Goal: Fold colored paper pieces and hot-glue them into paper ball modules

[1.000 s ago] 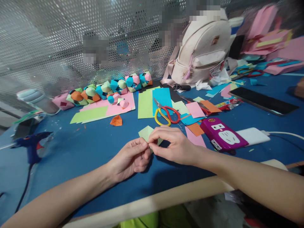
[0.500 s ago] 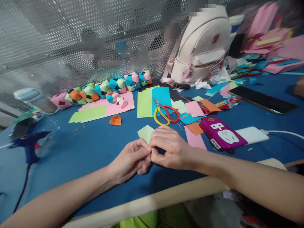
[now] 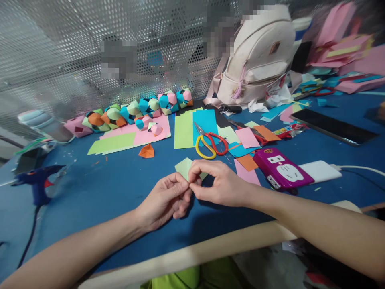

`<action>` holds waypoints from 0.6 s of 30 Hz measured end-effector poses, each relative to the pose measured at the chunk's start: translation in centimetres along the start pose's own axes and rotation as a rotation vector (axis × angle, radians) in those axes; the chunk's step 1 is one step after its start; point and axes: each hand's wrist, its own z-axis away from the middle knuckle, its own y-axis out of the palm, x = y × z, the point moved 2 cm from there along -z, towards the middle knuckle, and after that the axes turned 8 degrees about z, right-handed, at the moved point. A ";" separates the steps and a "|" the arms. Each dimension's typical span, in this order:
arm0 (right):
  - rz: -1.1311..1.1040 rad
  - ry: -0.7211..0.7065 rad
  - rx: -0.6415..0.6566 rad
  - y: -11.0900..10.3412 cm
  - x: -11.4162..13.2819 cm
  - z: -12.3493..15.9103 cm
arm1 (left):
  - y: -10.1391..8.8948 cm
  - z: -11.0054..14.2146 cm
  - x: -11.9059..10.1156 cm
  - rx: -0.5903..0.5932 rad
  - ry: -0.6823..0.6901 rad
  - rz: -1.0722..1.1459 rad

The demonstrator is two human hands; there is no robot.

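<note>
A pale green square of paper point(image 3: 184, 167) with a crease down its middle is pinched between my two hands. My left hand point(image 3: 167, 198) grips its near corner between thumb and forefinger, the other fingers curled beneath. Against it, my right hand point(image 3: 218, 182) pinches the same corner, fingertips touching those of the left. Part of the paper is hidden behind my right fingers. Just beyond lie scissors point(image 3: 207, 146) with one yellow and one red handle, and a small folded orange paper piece point(image 3: 146, 151).
Folded paper balls point(image 3: 129, 113) line the back beside green sheets point(image 3: 183, 130). A blue glue gun point(image 3: 37, 182) stands at left. On the right are a purple power adapter point(image 3: 281, 168), a phone point(image 3: 333, 126) and loose paper squares, with a backpack point(image 3: 258, 60) behind.
My right fingers have shifted and opened out slightly, so a bit of the green paper shows past them. Both hands have risen very slightly in view.
</note>
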 end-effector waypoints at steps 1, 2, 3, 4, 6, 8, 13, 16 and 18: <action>0.013 -0.022 -0.009 0.1 0.0 0.0 | 0.0 0.0 0.1 -0.006 -0.002 0.002; 0.036 -0.053 -0.024 0.2 -0.1 0.1 | -0.1 0.0 0.1 -0.010 -0.004 0.003; 0.070 -0.091 -0.047 0.4 -0.1 0.1 | -0.1 -0.1 0.2 -0.012 -0.004 0.003; 0.111 -0.135 -0.074 0.5 -0.1 0.1 | -0.1 -0.1 0.3 -0.009 -0.003 0.005; 0.203 -0.228 -0.131 0.8 0.0 0.2 | -0.1 -0.2 0.5 0.006 0.002 0.014; 0.298 -0.308 -0.181 1.0 0.1 0.3 | -0.2 -0.2 0.7 0.018 0.002 0.026; 0.493 -0.377 -0.228 1.2 0.6 0.6 | -0.3 -0.2 1.2 0.038 -0.023 0.017; 0.469 -0.357 -0.226 1.1 1.0 0.7 | -0.4 -0.2 1.4 0.094 -0.062 0.005; 0.417 -0.345 -0.222 1.1 1.2 0.8 | -0.5 -0.2 1.5 0.126 -0.107 0.009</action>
